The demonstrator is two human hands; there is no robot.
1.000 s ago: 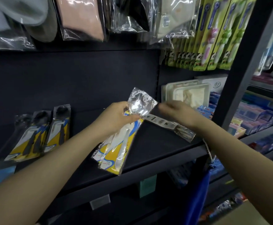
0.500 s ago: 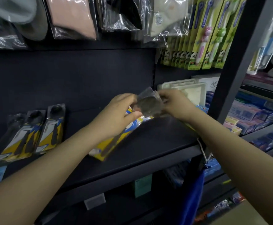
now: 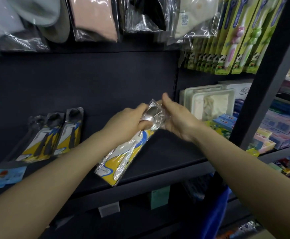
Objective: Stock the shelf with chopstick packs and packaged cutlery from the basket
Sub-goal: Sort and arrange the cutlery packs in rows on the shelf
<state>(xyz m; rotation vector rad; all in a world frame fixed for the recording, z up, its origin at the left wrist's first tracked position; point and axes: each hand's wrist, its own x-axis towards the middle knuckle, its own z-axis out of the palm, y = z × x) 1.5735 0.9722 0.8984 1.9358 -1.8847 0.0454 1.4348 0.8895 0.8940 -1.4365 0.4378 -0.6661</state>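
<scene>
Both hands hold packaged spoons (image 3: 123, 156) in clear wrap with yellow, white and blue card, above the dark shelf board (image 3: 166, 152). My left hand (image 3: 125, 123) grips the packs near the spoon bowls. My right hand (image 3: 177, 118) pinches the crinkled top of the wrap from the right. The packs slant down toward the shelf's front edge. Three matching cutlery packs (image 3: 54, 137) lean against the back panel at the left. The basket is not visible.
Bagged socks (image 3: 96, 18) and toothbrush cards (image 3: 235, 35) hang above. A white boxed item (image 3: 209, 102) and small coloured boxes (image 3: 227, 121) fill the shelf's right end. A dark upright post (image 3: 261, 83) stands on the right, and a blue strap (image 3: 216, 213) hangs below.
The separate clear pack my right hand held one second ago has been brought against the yellow packs. Both hands closed together on the tops, and the packs' lower ends swung back into view.
</scene>
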